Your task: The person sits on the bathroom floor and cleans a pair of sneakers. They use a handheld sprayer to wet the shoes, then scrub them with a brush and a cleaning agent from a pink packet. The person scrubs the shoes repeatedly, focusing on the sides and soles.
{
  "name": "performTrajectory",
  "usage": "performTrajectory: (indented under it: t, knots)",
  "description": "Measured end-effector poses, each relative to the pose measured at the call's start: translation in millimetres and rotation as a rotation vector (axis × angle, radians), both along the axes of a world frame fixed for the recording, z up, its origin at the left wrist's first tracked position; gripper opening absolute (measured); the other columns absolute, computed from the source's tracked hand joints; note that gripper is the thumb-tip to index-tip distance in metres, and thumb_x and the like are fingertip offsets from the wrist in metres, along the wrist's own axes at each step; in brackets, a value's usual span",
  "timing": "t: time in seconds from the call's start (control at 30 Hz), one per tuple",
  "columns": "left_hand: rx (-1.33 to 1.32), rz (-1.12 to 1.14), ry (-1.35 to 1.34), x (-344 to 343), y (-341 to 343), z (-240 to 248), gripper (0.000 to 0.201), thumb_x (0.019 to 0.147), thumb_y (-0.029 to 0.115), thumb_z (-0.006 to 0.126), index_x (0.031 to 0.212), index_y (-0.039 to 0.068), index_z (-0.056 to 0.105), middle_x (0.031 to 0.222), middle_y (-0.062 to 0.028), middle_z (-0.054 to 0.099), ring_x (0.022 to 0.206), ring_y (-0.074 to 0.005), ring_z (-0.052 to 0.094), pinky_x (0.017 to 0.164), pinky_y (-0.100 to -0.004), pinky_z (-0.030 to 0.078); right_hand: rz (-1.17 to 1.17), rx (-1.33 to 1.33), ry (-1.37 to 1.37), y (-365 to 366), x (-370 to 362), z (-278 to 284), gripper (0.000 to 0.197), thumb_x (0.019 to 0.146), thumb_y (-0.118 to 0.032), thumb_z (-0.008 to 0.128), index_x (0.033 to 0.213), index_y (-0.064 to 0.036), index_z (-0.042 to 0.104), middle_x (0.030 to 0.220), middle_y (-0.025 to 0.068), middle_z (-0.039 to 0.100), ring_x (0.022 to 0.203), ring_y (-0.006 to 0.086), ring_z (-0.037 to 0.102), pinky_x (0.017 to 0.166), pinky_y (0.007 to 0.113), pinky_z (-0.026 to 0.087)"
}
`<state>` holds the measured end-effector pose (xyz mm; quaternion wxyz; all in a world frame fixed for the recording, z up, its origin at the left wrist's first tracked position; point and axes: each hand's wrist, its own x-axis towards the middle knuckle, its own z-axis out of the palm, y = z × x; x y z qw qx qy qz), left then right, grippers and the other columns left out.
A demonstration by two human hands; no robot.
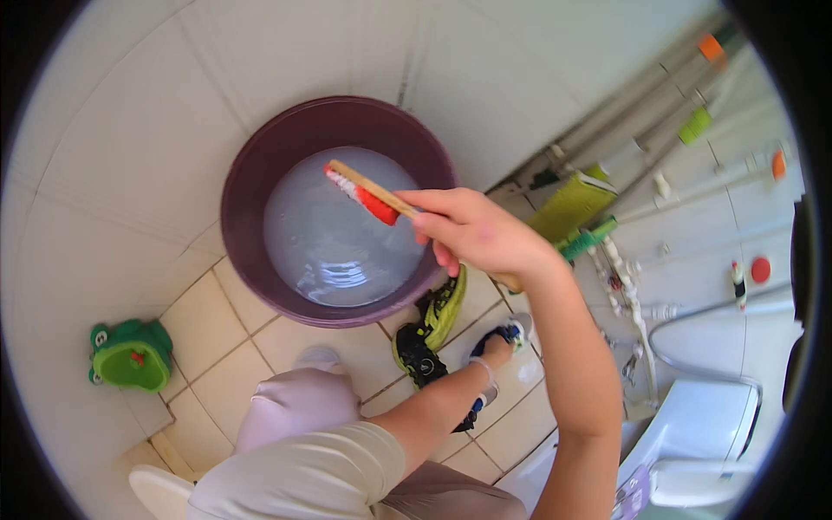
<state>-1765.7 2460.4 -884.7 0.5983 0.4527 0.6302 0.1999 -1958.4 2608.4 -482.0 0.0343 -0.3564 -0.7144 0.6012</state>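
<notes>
My right hand [477,230] is closed around the wooden handle of a scrub brush [374,188]. Its red and white bristles hang over a large purple tub [251,286] of cloudy water [347,217]. My left arm crosses low to the right, with a band at the wrist. At its end my left hand [497,349] meets a blue and white shoe [515,333], and its fingers are hidden. A black and yellow-green pair of sneakers [425,347] lies on the floor beside the tub. Another dark blue shoe [472,414] shows partly beneath my left forearm.
A green frog-shaped potty [132,357] is by the left wall. Pipes [637,303] and a hose run along the right wall, above a white toilet tank [693,416]. Against that wall are a yellow-green flat item [576,204] and a green-headed brush [589,238].
</notes>
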Motion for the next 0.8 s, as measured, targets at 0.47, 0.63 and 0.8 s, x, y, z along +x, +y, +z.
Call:
performTrajectory:
  t: [0.47, 0.63, 0.8]
  knots:
    - [-0.713, 0.408, -1.224, -34.3, 8.0, 48.0, 0.037, 0.095, 0.029, 0.04, 0.123, 0.004, 0.042, 0.118, -0.0109, 0.053, 0.108, -0.0244, 0.05, 0.099, -0.0411, 0.036, -0.963, 0.461, -0.279, -276.5, 291.4, -286.4, 0.049, 0.094, -0.025, 0.043, 0.14, -0.0193, 0.026, 0.066, 0.0095, 0.057, 0.048, 0.023, 0.053, 0.045, 0.035, 0.043]
    - [-0.631, 0.48, -1.082, -32.0, -7.1, 48.6, 0.038, 0.095, 0.034, 0.038, 0.12, 0.006, 0.045, 0.112, -0.0092, 0.055, 0.103, -0.0254, 0.052, 0.096, -0.0414, 0.038, -1.077, 0.395, -0.54, -224.1, 252.7, -304.0, 0.056, 0.089, -0.013, 0.046, 0.14, -0.0231, 0.025, 0.074, 0.0189, 0.06, 0.062, 0.0334, 0.06, 0.053, 0.043, 0.045]
    - [-0.712, 0.6, -1.018, -44.3, 0.1, 45.5, 0.036, 0.096, 0.031, 0.037, 0.121, 0.007, 0.046, 0.118, -0.0091, 0.053, 0.108, -0.0259, 0.05, 0.099, -0.0417, 0.036, -0.937, 0.395, -0.461, -260.2, 228.7, -298.9, 0.055, 0.09, -0.017, 0.044, 0.14, -0.0293, 0.024, 0.077, 0.0231, 0.059, 0.067, 0.038, 0.06, 0.058, 0.046, 0.047]
